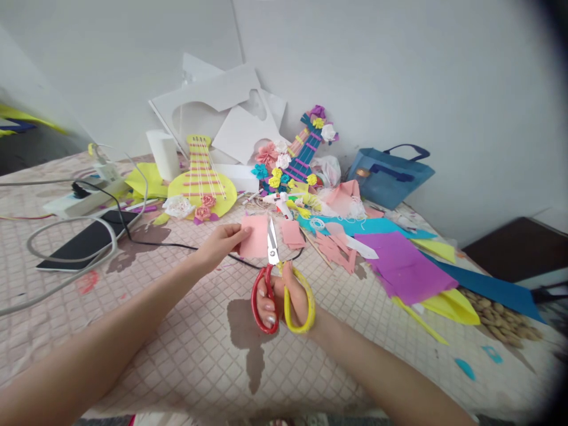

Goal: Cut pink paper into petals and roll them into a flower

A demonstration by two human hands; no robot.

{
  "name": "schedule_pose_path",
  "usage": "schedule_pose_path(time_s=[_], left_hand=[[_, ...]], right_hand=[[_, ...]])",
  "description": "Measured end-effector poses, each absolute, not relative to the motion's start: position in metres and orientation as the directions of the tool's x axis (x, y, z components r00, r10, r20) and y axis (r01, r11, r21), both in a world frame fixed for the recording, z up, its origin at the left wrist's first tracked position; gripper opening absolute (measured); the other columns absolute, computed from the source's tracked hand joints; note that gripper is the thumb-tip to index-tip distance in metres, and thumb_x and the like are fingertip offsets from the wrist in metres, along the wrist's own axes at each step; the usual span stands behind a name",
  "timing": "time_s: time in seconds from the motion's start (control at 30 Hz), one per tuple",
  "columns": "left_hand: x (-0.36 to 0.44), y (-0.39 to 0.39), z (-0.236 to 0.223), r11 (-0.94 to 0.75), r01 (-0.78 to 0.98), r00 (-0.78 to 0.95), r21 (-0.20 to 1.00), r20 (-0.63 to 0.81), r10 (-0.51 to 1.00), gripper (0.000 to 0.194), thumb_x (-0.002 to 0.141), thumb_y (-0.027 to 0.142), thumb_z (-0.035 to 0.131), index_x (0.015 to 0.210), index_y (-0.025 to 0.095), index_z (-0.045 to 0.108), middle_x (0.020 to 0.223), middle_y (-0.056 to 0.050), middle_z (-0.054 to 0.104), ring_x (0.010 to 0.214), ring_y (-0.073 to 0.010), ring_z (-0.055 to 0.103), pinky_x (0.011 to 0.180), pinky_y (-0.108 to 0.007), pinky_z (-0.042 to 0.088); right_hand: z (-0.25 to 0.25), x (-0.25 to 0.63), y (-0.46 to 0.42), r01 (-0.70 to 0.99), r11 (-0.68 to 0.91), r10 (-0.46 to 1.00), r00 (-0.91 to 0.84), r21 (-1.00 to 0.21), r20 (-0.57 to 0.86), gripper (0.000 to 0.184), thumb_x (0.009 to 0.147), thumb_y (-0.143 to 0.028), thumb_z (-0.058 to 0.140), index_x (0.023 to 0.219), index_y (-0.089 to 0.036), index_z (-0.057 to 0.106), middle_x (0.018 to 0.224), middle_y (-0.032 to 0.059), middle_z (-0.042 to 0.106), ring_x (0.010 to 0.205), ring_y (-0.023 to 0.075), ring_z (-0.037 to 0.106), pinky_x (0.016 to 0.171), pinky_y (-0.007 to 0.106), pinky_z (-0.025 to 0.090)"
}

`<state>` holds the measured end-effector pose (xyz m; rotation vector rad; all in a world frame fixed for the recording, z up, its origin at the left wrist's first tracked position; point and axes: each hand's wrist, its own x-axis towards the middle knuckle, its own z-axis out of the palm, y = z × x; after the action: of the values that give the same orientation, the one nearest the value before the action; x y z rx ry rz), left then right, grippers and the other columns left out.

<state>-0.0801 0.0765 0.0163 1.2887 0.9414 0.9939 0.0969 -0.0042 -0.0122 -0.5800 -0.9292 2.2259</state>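
Note:
My left hand (226,242) pinches the left edge of a pink paper piece (254,238), held just above the table. Fingers of my right hand (288,296) pass through the red and yellow handles of a pair of scissors (273,245). Its blades point away from me and lie along the right edge of the pink paper; whether they are cutting into it I cannot tell. Just right of the blades lies a small stack of pink paper squares (291,234). A yellow paper guitar (202,186) with strings and pink flowers leans beyond my left hand.
A decorated blue guitar (306,151) stands at the back, near a hot glue gun (282,204). Pink scraps (335,248) and a purple sheet (406,266) lie to the right, near peanuts (497,316). A black cable (168,244) crosses behind my left hand; a tablet (84,242) lies left.

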Motion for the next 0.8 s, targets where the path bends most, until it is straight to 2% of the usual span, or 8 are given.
schedule_pose_path(time_s=[0.37, 0.8], left_hand=[[-0.0779, 0.0748, 0.0136, 0.024, -0.016, 0.316, 1.000, -0.018, 0.949, 0.035, 0.074, 0.048, 0.064, 0.081, 0.013, 0.064, 0.066, 0.001, 0.056, 0.054, -0.0072, 0.046, 0.048, -0.017, 0.035], [-0.0769, 0.0753, 0.0112, 0.039, 0.006, 0.308, 0.999, -0.039, 0.951, 0.036, 0.074, 0.049, 0.063, 0.082, 0.014, 0.065, 0.064, 0.000, 0.057, 0.054, -0.0082, 0.048, 0.049, -0.019, 0.038]], right_hand=[[-0.0098, 0.0986, -0.0030, -0.372, -0.550, 0.691, -0.705, -0.748, -0.158, 0.070, 0.065, -0.086, 0.032, 0.068, -0.018, 0.049, 0.049, -0.0052, 0.042, 0.039, 0.0097, 0.042, 0.043, 0.025, 0.034], [-0.0103, 0.0979, -0.0019, -0.385, -0.541, 0.726, -0.662, -0.748, -0.185, 0.066, 0.068, -0.084, 0.035, 0.065, -0.019, 0.046, 0.046, -0.0067, 0.040, 0.036, 0.0080, 0.039, 0.039, 0.022, 0.032]])
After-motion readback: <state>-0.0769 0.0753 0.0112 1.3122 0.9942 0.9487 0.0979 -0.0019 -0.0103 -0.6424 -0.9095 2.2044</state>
